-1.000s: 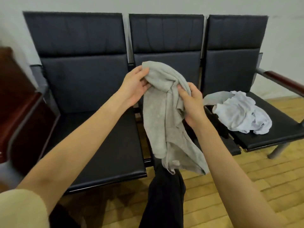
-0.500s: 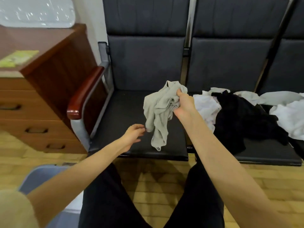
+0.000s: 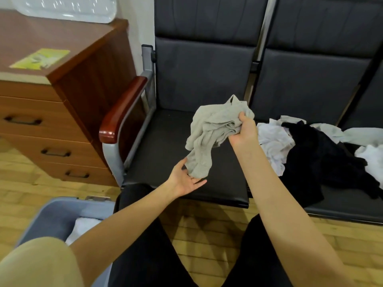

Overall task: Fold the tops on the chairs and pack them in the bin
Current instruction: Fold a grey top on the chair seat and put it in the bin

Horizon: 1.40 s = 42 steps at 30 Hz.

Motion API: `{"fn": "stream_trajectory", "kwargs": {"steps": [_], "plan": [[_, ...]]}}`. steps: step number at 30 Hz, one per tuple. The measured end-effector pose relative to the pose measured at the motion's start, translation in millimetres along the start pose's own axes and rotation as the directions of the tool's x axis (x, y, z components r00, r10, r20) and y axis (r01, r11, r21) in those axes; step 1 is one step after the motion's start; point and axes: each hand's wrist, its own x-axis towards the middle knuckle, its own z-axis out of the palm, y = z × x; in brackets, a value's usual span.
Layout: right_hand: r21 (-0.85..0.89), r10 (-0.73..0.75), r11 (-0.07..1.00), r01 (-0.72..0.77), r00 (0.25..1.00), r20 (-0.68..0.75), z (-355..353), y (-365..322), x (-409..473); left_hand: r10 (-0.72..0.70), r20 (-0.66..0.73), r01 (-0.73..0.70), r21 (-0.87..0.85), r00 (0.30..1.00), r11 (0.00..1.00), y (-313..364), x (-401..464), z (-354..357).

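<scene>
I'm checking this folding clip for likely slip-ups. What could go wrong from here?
The grey top is bunched, gripped only by the right hand; the open left hand merely touches its hanging end, so it may be packed crumpled or slip onto the chair seat. The bin sits low at the left, partly out of view, so a blind drop could miss. The black top lies tangled with white tops and may drag them off.
</scene>
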Motion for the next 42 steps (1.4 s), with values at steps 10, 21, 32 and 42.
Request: {"fn": "stream_trajectory", "kwargs": {"steps": [10, 21, 32, 42], "plan": [[-0.096, -0.019, 0.995, -0.006, 0.968, -0.249, -114.7, 27.2, 19.9, 0.431, 0.13, -0.442, 0.438, 0.893, 0.783, 104.4, -3.2, 60.3], [-0.964, 0.17, -0.262, 0.037, 0.985, -0.009, -120.8, 76.2, 16.0, 0.628, 0.306, -0.127, 0.941, 0.716, -0.314, 121.3, 1.1, 12.0], [-0.933, 0.085, -0.146, 0.328, 0.944, 0.319, -25.2, 137.8, 131.4, 0.415, -0.349, 0.101, 0.853, 0.84, 0.512, 117.7, 14.3, -79.5], [-0.577, 0.254, -0.607, 0.547, 0.821, 0.512, 20.2, 204.9, 202.9, 0.291, -0.37, 0.194, 0.849, 0.882, 0.491, 119.5, 10.6, -107.7]]}}
